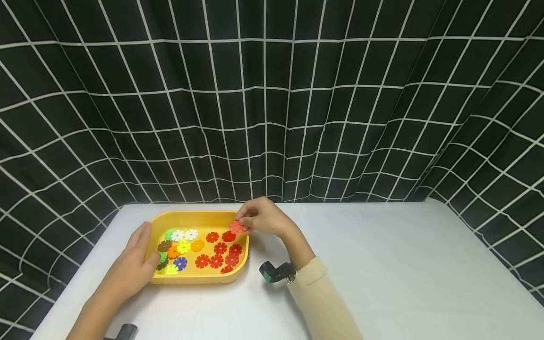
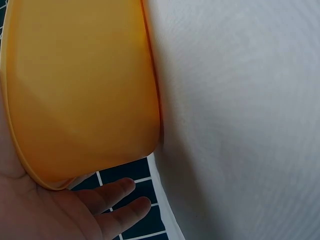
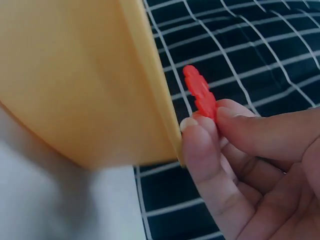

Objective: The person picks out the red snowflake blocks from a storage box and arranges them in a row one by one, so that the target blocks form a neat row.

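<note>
A yellow tray (image 1: 195,279) stands on the left part of the table, with several flower-shaped plastic discs in it. My left hand (image 1: 131,262) holds the tray's left end, thumb over the rim and fingers along the outside. In the left wrist view, two fingers (image 2: 117,197) reach out past the tray's wall (image 2: 85,90). Between thumb and fingertips, my right hand (image 1: 265,217) pinches a red flower disc (image 3: 200,91) above the tray's right rim. Red discs (image 1: 216,260) lie spread in the right half; mixed colours, including a blue disc (image 1: 180,263), lie clustered and partly overlapping at left.
A white cloth (image 1: 403,264) covers the table, reaching far to the right of the tray. Behind it hangs a black curtain (image 1: 276,108) with a white grid. A black wrist-camera mount (image 1: 276,272) juts from the right wrist, low over the table.
</note>
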### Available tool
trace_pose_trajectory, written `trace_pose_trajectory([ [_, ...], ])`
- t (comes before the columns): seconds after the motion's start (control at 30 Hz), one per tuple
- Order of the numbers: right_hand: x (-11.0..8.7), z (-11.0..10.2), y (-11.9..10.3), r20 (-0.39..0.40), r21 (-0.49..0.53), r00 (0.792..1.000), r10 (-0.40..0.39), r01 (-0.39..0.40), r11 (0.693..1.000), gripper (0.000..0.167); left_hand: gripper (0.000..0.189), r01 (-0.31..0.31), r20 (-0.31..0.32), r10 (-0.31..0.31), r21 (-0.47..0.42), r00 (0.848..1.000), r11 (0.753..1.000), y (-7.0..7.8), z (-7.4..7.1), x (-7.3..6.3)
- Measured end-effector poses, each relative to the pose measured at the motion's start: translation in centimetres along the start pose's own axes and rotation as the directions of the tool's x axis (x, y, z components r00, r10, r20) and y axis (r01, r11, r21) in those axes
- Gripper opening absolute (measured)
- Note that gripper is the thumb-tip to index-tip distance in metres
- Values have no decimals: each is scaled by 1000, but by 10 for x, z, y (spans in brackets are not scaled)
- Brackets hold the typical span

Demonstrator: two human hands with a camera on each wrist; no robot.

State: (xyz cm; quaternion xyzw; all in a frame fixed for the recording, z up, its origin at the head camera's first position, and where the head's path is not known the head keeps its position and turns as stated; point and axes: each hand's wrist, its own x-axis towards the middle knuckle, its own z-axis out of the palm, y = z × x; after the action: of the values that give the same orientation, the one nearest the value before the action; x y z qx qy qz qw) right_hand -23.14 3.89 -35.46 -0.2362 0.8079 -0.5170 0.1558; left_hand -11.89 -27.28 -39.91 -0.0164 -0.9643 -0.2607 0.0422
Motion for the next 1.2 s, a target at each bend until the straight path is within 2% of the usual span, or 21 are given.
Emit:
trace_pose_trajectory([
  [0.1, -2, -8, 4, -4, 29, 1000, 13, -13, 1000, 9, 75, -2, -1, 2, 2, 1000, 1000, -1, 0, -1],
  [0.27, -7, -20, 10, -31, 13, 999, 26, -25, 1000, 8, 75, 1, 3, -1, 4, 1000, 1000, -4, 2, -1],
  [0.53, -11, -31, 20, -50, 5, 993, 108, -108, 994, 6, 73, 10, 1, -10, 6, 1000, 1000, -4, 4, -1],
  [0.83, -8, -29, 31, -60, -38, 985, 165, -167, 985, 9, 74, 13, 22, -13, 5, 1000, 1000, -1, 0, -2],
  [1.0, -7, -28, 37, -86, -100, 978, 188, -196, 975, 9, 74, 12, 18, -12, 7, 1000, 1000, 0, -1, -1],
  [1.2, -5, -25, 48, -100, -122, 971, 218, -229, 966, 10, 74, 10, 3, -10, -2, 1000, 1000, 2, -1, -1],
])
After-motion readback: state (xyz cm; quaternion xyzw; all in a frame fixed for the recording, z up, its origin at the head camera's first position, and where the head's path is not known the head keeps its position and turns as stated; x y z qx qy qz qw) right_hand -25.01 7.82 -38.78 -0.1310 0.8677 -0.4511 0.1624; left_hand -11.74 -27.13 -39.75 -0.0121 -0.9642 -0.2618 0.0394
